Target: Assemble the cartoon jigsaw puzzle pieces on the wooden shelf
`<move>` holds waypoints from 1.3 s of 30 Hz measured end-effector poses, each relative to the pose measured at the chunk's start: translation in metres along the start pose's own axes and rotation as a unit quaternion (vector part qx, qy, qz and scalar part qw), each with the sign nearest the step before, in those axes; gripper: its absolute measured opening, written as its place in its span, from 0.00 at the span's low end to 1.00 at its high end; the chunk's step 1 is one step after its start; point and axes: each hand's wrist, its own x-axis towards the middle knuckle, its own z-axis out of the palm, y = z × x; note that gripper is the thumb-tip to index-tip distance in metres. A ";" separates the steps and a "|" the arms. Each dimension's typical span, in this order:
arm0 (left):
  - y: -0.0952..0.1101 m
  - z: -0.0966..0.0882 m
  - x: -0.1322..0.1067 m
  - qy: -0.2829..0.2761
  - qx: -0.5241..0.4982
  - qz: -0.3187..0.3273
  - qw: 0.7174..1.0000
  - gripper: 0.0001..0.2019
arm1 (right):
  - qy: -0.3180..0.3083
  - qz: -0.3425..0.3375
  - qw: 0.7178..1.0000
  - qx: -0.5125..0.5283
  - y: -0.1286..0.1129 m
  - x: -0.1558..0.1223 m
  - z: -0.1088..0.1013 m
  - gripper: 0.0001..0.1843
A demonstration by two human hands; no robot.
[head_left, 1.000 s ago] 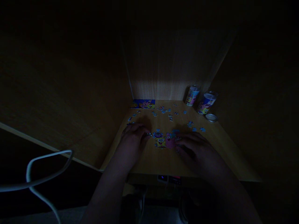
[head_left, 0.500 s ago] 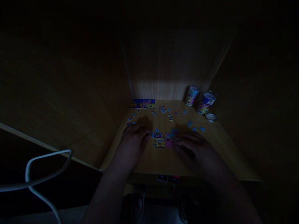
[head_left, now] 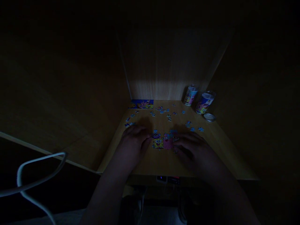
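Note:
In dim light, a joined section of jigsaw puzzle [head_left: 158, 143] lies on the wooden desk, showing a yellow square face beside a pink figure. My left hand [head_left: 136, 139] is at its left side, thumb and fingers closed against the edge pieces. Over the right end of the section bends my right hand [head_left: 192, 145], its thumb and fingertips closed around the edge there and covering part of it. Loose blue puzzle pieces [head_left: 188, 123] are spread beyond both hands.
A printed picture strip [head_left: 142, 104] lies at the back left. Two clear-topped cartoon cans [head_left: 204, 103] stand at the back right, with a round metal lid [head_left: 209, 117] beside them. Wooden panels enclose the desk [head_left: 150, 164]. A white cable [head_left: 35, 161] loops at lower left.
The whole view has shifted slightly, so things appear a little farther left. Both hands stay at the two sides of the joined puzzle with little visible movement.

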 end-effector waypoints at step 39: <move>0.008 -0.002 0.001 -0.022 0.007 0.033 0.999 0.12 | 0.066 0.108 0.984 -0.125 0.009 -0.008 0.015 0.24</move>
